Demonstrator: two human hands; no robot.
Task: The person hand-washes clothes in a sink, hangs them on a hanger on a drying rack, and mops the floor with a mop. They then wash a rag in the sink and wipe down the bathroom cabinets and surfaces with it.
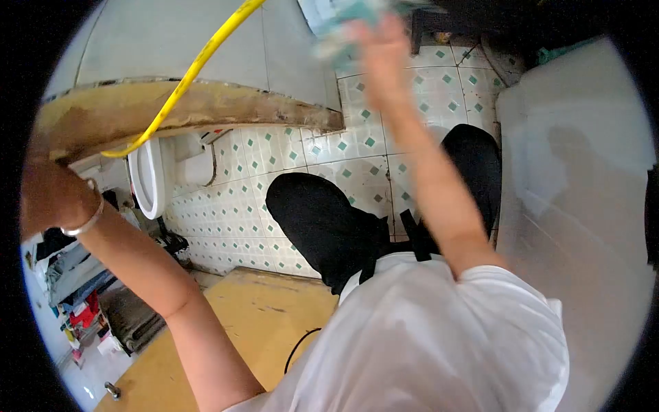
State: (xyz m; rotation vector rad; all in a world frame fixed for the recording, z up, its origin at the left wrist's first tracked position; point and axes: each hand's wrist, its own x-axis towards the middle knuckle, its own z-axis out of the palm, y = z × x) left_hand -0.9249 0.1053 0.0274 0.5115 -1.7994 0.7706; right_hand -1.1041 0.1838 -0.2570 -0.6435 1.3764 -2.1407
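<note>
My right hand [381,58] is stretched forward at the top of the view, smeared by motion. It is closed on a teal and white cloth [347,27], which is also blurred. The cloth is beside the grey wall panel [295,69]; whether it touches the panel I cannot tell. At the left edge is my left hand [55,196], dark and partly cut off, with a silver bracelet [86,218] at the wrist. It is close to the end of the worn wooden frame [206,106]; its fingers are not distinguishable.
A yellow hose [199,65] runs across the wall and frame. Beyond the frame stands a white basin-like fixture [147,178]. Below are patterned floor tiles [233,213] and a yellow wooden door [254,309]. A pale wall [570,226] rises on the right. Clutter fills the lower left.
</note>
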